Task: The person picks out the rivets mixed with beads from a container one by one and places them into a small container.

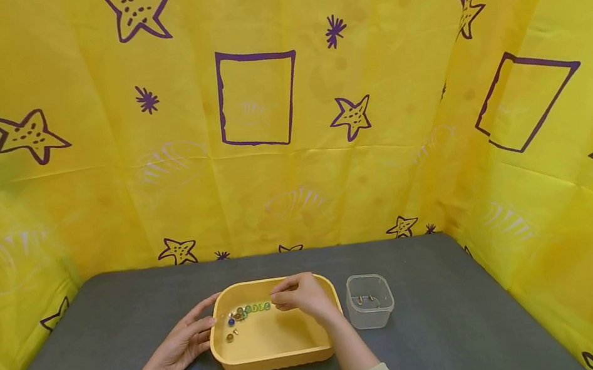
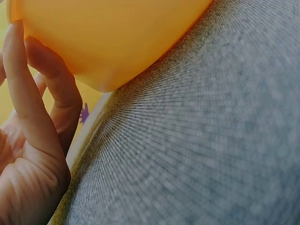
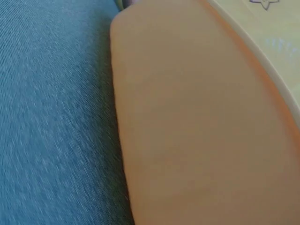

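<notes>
A yellow-orange plastic tray (image 1: 281, 360) sits on the table. My left hand (image 1: 179, 347) is at its left side, fingers against the outer wall and rim; in the left wrist view its fingertips meet the tray wall (image 2: 122, 42). Over the tray's inside, my right hand (image 1: 303, 298) has thumb and fingertips brought together at the right end of a row of green glass marbles (image 1: 257, 307). I cannot tell whether a small thing is between those fingertips. A blue marble (image 1: 231, 322), a brownish marble (image 1: 229, 338) and small metal pieces (image 1: 235, 332) lie on the tray's left.
Just right of the tray stands a clear plastic container (image 1: 372, 320) with a few small metal pieces (image 1: 366, 299) in it. The dark grey table (image 1: 451, 315) runs back to a yellow curtain (image 1: 273, 182) with purple stars. Both wrists carry black straps.
</notes>
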A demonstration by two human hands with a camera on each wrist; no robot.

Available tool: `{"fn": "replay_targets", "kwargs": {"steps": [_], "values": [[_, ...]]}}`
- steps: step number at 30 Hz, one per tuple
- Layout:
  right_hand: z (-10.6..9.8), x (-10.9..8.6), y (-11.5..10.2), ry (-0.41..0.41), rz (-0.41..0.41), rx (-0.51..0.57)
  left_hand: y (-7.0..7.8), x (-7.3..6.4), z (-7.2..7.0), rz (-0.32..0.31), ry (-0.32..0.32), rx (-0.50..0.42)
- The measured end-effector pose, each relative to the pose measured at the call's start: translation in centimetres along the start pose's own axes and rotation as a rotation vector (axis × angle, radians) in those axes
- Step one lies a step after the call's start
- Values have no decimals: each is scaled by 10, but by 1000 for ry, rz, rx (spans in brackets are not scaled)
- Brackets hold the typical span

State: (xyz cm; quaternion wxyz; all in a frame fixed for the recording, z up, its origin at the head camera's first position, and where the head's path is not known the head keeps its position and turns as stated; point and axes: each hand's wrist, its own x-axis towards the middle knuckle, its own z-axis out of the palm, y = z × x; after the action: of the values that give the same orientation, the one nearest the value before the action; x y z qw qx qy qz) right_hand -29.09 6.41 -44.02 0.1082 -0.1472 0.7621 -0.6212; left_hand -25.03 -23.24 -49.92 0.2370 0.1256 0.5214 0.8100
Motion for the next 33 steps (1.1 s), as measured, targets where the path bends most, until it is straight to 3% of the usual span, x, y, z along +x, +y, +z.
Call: {"fn": "replay_targets", "kwargs": {"steps": [15,25,33], "values": [[37,9,-7,-50,23,-4,4,-1,5,-13,-16,-5],[57,17,-10,-136,57,-14,3,-1,5,-10,-49,-15],[66,21,-9,-130,95,-13,4,-1,5,-11,-37,3]]}}
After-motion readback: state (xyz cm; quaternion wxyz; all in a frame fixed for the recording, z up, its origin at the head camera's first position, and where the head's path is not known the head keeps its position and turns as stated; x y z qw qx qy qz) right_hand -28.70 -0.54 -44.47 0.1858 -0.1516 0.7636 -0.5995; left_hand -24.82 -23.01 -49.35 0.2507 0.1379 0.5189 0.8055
